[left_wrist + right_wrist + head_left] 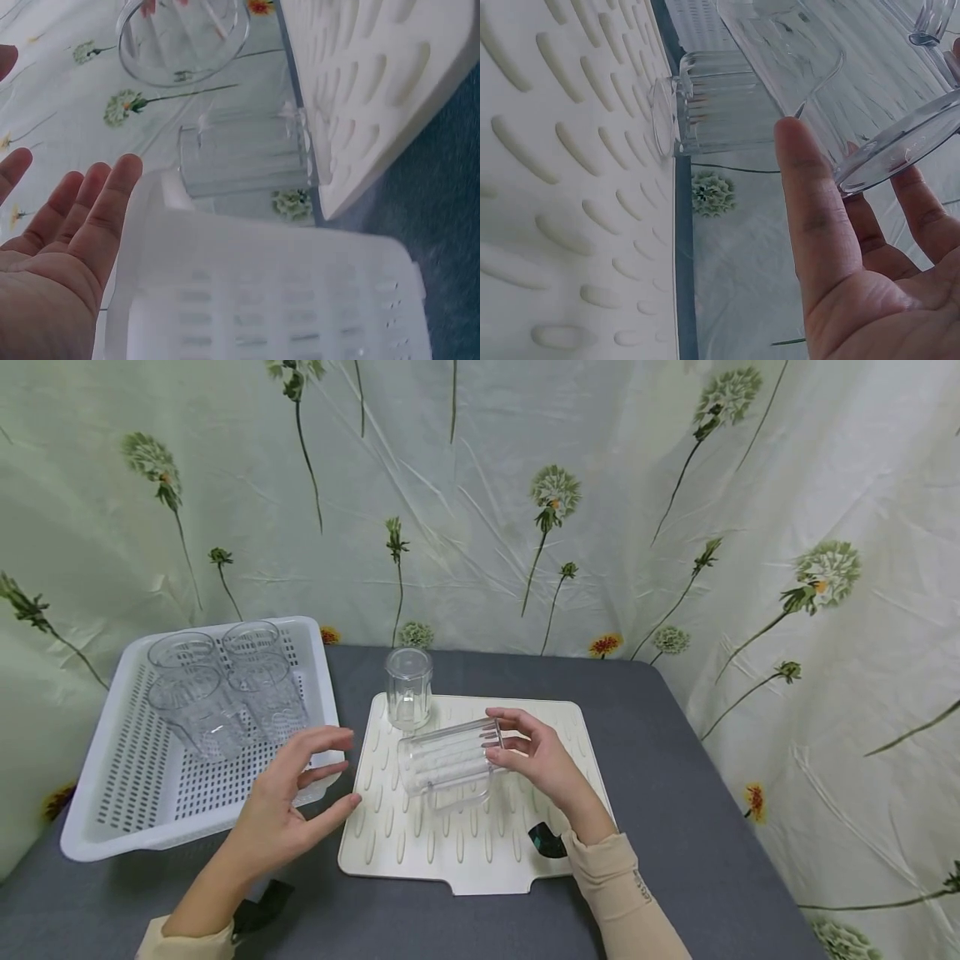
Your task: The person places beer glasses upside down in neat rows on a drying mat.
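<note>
My right hand (pixel 540 764) grips a clear mug (pixel 444 762) by its right end, thumb on the near side and fingers on the far side. The mug lies tilted on its side in the air over the cream ridged drying mat (pixel 401 853), its handle facing down and toward me. In the right wrist view, the thumb presses near the mug's round end (pixel 900 150). My left hand (pixel 288 802) holds nothing; its fingers and thumb are spread apart between the white basket (pixel 322 693) and the mat. Another clear glass (pixel 408 689) stands at the mat's far left corner.
Several clear glasses (pixel 198 714) sit inside the perforated basket at the left. Dark grey cloth (pixel 660 827) covers the table. A flowered curtain (pixel 480 502) hangs behind the table and along its right side.
</note>
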Available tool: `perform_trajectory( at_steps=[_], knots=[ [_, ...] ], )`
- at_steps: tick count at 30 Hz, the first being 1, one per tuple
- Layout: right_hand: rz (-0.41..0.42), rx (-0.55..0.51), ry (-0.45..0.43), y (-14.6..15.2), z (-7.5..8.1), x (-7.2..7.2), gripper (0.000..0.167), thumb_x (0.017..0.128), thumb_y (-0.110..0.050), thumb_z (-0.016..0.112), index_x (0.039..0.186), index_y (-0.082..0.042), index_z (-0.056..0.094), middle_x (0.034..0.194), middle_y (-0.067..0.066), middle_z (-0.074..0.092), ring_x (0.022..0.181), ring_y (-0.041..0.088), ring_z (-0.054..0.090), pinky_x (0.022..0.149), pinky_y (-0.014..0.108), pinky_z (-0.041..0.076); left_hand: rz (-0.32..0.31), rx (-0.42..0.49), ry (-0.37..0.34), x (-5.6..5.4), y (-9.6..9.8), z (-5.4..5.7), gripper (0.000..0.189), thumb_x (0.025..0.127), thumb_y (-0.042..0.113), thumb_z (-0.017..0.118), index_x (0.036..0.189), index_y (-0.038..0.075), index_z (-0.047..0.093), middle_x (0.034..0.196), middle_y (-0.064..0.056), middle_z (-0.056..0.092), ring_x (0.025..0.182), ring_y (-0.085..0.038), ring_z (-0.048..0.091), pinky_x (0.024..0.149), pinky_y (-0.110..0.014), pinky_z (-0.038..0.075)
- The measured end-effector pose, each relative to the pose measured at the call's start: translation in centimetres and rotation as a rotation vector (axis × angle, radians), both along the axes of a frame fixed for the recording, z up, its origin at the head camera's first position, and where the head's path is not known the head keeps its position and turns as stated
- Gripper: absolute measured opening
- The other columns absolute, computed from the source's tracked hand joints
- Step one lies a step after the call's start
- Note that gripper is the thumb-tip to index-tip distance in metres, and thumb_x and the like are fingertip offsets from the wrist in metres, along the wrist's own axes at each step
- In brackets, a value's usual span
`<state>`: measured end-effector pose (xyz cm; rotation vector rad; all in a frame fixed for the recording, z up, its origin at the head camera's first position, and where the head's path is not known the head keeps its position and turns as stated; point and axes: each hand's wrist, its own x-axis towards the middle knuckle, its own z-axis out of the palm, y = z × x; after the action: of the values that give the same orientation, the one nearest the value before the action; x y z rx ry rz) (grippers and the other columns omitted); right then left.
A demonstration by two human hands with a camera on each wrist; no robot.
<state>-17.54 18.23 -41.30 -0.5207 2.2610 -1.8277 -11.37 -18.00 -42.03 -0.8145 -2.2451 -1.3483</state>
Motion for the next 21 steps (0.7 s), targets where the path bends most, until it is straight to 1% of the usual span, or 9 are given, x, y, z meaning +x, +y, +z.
perform_trajectory(
  at_steps=[3, 8, 11, 14, 16, 19, 21],
  knots=[
    [0.002, 0.007, 0.008, 0.2, 0.2, -0.3, 0.059, 0.098, -0.017, 0.077, 0.154, -0.016, 0.056, 0.147, 0.019, 0.058, 0.116, 0.026, 0.067, 0.088, 0.028, 0.062, 0.007, 0.002, 0.003, 0.0, -0.4, 0.3, 0.080, 0.073, -0.013, 0.089, 0.145, 0.003, 0.058, 0.142, -0.007, 0.058, 0.133, -0.003, 0.058, 0.101, -0.019, 0.059],
    [0.002, 0.024, 0.018, 0.3, 0.4, -0.8, 0.060, 0.098, -0.016, 0.078, 0.153, -0.012, 0.056, 0.147, 0.020, 0.058, 0.118, 0.028, 0.067, 0.089, 0.028, 0.062, 0.025, 0.009, 0.041, -0.1, -1.0, 0.8, 0.077, 0.072, -0.015, 0.089, 0.142, -0.004, 0.058, 0.142, 0.002, 0.058, 0.130, -0.005, 0.060, 0.099, -0.018, 0.059],
    [0.003, 0.043, 0.030, 0.5, 0.5, -1.0, 0.062, 0.099, -0.018, 0.077, 0.155, -0.008, 0.053, 0.148, 0.021, 0.058, 0.119, 0.030, 0.066, 0.090, 0.027, 0.061, 0.037, 0.011, 0.054, 0.0, -1.3, 1.1, 0.077, 0.071, -0.015, 0.089, 0.141, -0.007, 0.059, 0.142, 0.003, 0.058, 0.130, -0.005, 0.060, 0.098, -0.017, 0.059],
    [0.001, 0.068, 0.040, 0.6, 0.7, -1.3, 0.063, 0.099, -0.020, 0.077, 0.156, -0.006, 0.052, 0.148, 0.022, 0.057, 0.120, 0.031, 0.065, 0.090, 0.027, 0.061, 0.043, 0.011, 0.056, 0.0, -1.7, 1.3, 0.078, 0.070, -0.016, 0.090, 0.141, -0.005, 0.059, 0.143, 0.001, 0.059, 0.129, -0.004, 0.060, 0.098, -0.016, 0.058],
    [0.001, 0.082, 0.040, 0.6, 0.8, -1.4, 0.062, 0.100, -0.020, 0.077, 0.156, -0.008, 0.053, 0.149, 0.022, 0.057, 0.122, 0.033, 0.065, 0.090, 0.028, 0.061, 0.055, 0.000, 0.058, 0.1, -1.9, 1.4, 0.080, 0.069, -0.015, 0.091, 0.142, -0.002, 0.060, 0.144, 0.001, 0.058, 0.128, -0.002, 0.060, 0.098, -0.014, 0.058],
    [0.000, 0.094, 0.042, 0.7, 1.0, -1.7, 0.061, 0.099, -0.021, 0.078, 0.154, -0.011, 0.055, 0.150, 0.021, 0.057, 0.124, 0.034, 0.065, 0.092, 0.030, 0.061, 0.068, -0.014, 0.063, 0.1, -2.3, 1.6, 0.082, 0.069, -0.015, 0.091, 0.143, 0.002, 0.061, 0.143, -0.006, 0.059, 0.126, -0.001, 0.061, 0.097, -0.013, 0.057],
    [0.000, 0.101, 0.043, 0.8, 1.2, -1.9, 0.060, 0.099, -0.020, 0.078, 0.154, -0.014, 0.056, 0.151, 0.018, 0.057, 0.125, 0.034, 0.064, 0.093, 0.031, 0.061, 0.068, -0.015, 0.070, 0.0, -2.6, 1.7, 0.083, 0.068, -0.016, 0.091, 0.143, 0.002, 0.061, 0.143, -0.005, 0.059, 0.126, 0.000, 0.061, 0.097, -0.013, 0.057]
  ],
)
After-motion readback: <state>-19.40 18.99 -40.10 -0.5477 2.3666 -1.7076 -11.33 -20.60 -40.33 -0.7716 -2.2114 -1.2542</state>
